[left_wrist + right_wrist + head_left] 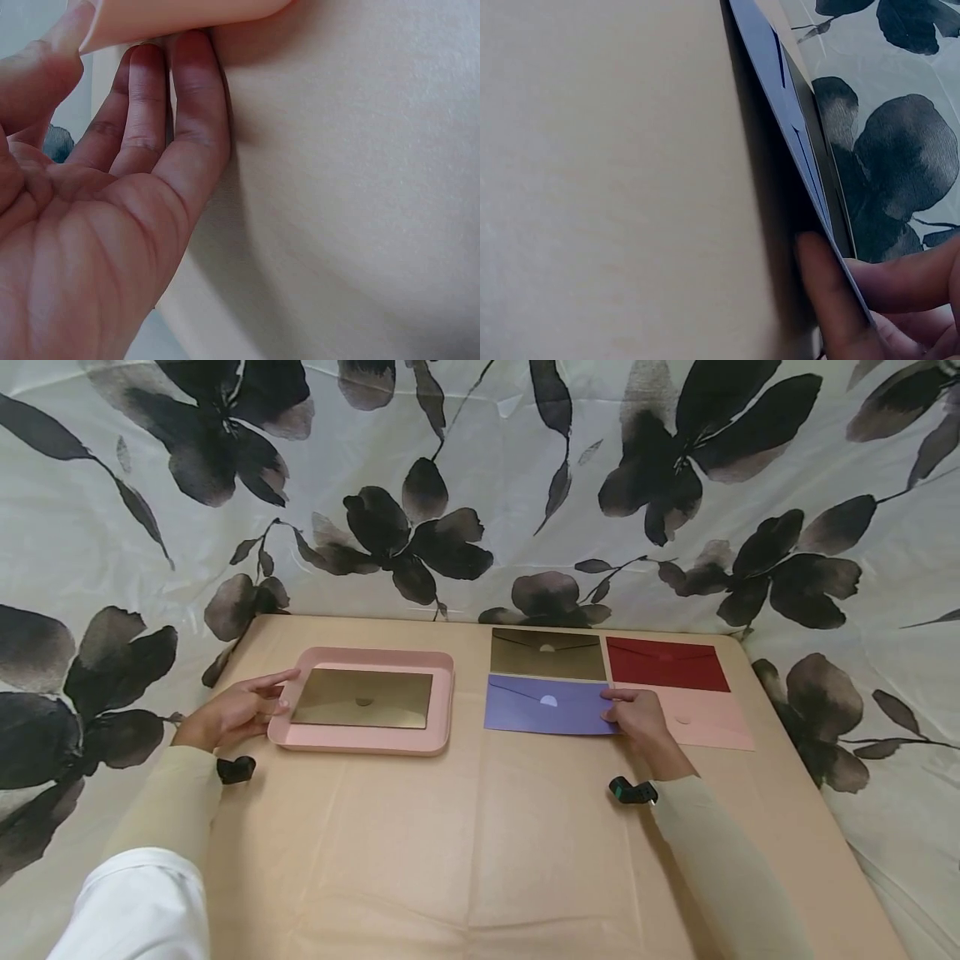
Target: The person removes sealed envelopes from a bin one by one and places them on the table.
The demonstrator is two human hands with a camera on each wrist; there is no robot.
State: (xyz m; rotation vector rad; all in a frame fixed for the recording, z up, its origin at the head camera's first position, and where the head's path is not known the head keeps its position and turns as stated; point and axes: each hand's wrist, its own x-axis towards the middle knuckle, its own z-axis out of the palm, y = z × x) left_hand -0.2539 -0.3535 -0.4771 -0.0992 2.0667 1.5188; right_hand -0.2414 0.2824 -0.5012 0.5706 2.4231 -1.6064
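At the left of the head view, my left hand (243, 712) holds the left side of a pink tray (441, 702). The left wrist view has the thumb on the rim of the tray (180, 16) and the fingers beneath it. A gold envelope (363, 706) lies flat inside the tray. Farther right, my right hand (643, 720) pinches the right end of a purple envelope (525, 710). Up close in the right wrist view, this purple envelope (784, 112) is raised off the table along its near edge, between thumb and fingers.
Behind the purple envelope lies another gold envelope (517, 653). To its right are a red envelope (667, 667) and a pink envelope (716, 722), the latter partly behind my right hand. The tan-covered table (420, 860) meets a floral cloth (517, 477) at its back edge.
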